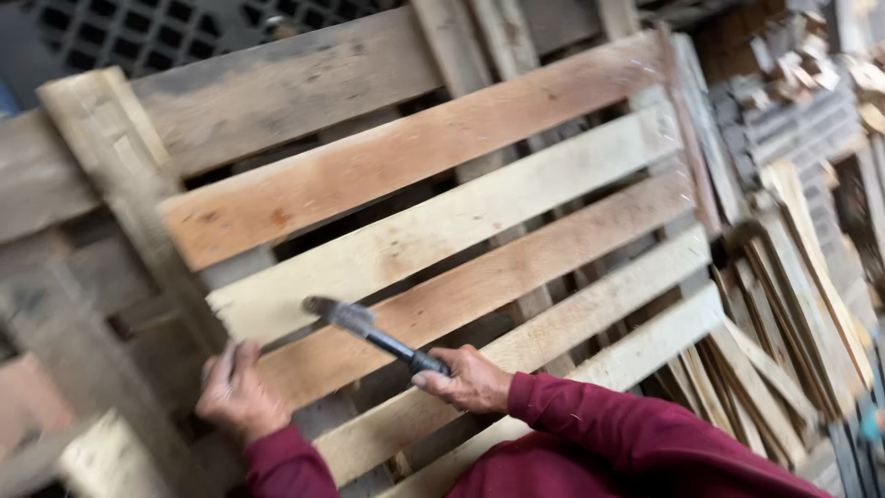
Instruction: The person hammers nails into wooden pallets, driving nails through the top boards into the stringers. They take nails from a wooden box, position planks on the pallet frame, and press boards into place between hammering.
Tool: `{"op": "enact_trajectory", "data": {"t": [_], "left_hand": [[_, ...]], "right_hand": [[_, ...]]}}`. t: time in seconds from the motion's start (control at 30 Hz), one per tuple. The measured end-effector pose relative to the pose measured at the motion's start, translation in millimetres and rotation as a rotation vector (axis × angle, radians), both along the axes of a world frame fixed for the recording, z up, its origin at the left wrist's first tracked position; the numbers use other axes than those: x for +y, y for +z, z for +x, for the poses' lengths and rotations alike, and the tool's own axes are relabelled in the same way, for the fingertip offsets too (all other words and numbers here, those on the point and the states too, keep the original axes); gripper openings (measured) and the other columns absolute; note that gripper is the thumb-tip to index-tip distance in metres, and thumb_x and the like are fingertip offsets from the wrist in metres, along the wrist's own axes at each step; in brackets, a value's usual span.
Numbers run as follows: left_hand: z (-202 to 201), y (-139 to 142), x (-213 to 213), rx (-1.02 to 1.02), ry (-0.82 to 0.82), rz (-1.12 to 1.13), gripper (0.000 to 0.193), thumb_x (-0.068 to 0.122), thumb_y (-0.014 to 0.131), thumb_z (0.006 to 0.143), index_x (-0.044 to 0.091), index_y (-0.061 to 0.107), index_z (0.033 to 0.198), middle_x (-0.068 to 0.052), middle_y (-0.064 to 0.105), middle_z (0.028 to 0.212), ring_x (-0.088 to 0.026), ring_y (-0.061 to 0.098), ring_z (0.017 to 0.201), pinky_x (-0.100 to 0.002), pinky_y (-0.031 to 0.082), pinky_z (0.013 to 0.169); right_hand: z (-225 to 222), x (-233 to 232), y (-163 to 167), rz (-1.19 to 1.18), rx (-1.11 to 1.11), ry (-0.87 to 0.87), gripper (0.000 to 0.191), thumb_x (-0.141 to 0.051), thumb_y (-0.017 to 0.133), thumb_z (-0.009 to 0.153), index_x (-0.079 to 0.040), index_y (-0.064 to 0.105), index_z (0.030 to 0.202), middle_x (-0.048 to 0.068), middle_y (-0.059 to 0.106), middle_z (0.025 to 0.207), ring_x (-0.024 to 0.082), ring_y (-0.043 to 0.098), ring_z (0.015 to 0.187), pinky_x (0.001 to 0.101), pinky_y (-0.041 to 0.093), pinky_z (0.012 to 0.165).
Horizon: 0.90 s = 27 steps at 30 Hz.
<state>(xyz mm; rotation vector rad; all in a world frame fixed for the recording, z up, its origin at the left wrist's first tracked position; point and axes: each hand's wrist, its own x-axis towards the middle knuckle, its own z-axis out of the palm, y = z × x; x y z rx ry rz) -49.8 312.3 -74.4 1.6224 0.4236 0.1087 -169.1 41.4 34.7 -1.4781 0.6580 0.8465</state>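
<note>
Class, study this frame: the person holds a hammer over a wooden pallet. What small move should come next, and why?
Probably bring the hammer down on the slat end beneath it: the right hand holds it raised there, while the left hand steadies the pallet.

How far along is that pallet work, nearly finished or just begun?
Six slats already lie across the wooden pallet. In hand: the right hand swings a hammer at a slat's left end, while the left hand steadies that edge. Which slat ends are nailed is too blurred to tell. Loose boards are stacked at right.
</note>
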Motion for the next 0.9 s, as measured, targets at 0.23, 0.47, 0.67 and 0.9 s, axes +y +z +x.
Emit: {"op": "enact_trajectory", "data": {"t": [0.23, 0.47, 0.67, 0.9], "left_hand": [[29.6, -22.0, 14.9, -0.149, -0.043, 0.355, 0.019, 0.009, 0.079, 0.090, -0.005, 0.077, 0.104, -0.014, 0.073, 0.089, -0.018, 0.070, 0.082, -0.032, 0.055, 0.075], [32.1, -1.3, 22.7, -0.085, 0.034, 0.107, 0.027, 0.019, 0.076, 0.094, 0.000, 0.077, 0.113, -0.013, 0.078, 0.089, -0.016, 0.075, 0.077, -0.026, 0.058, 0.068], [42.7, -5.4, 35.3, -0.065, 0.042, -0.016, 0.031, 0.026, 0.075, 0.093, 0.002, 0.077, 0.113, -0.012, 0.080, 0.096, -0.015, 0.077, 0.081, -0.028, 0.061, 0.073], [41.4, 0.5, 33.1, -0.066, 0.200, 0.100, 0.029, 0.018, 0.067, 0.096, 0.000, 0.073, 0.119, -0.012, 0.076, 0.095, -0.017, 0.069, 0.081, -0.032, 0.056, 0.074]], "right_hand": [[46.6, 27.6, 8.9, -0.145, -0.115, 0.004, 0.033, -0.032, 0.059, 0.100, 0.001, 0.063, 0.102, 0.002, 0.057, 0.067, 0.012, 0.054, 0.051, 0.0293, 0.047, 0.043], [116.1, 36.1, 97.2, 0.319, -1.374, 0.081, 0.050, -0.065, 0.054, 0.102, -0.016, 0.059, 0.110, -0.002, 0.065, 0.082, 0.013, 0.066, 0.063, 0.0321, 0.061, 0.060], [128.5, 83.2, 63.3, -0.415, -0.351, 0.373, 0.047, -0.050, 0.055, 0.097, -0.004, 0.063, 0.103, 0.004, 0.059, 0.070, 0.015, 0.053, 0.053, 0.0308, 0.046, 0.045], [145.7, 47.3, 105.6, 0.039, -1.295, 0.160, 0.051, -0.058, 0.046, 0.113, -0.009, 0.058, 0.106, 0.010, 0.061, 0.076, 0.020, 0.061, 0.057, 0.0365, 0.059, 0.057]]}}
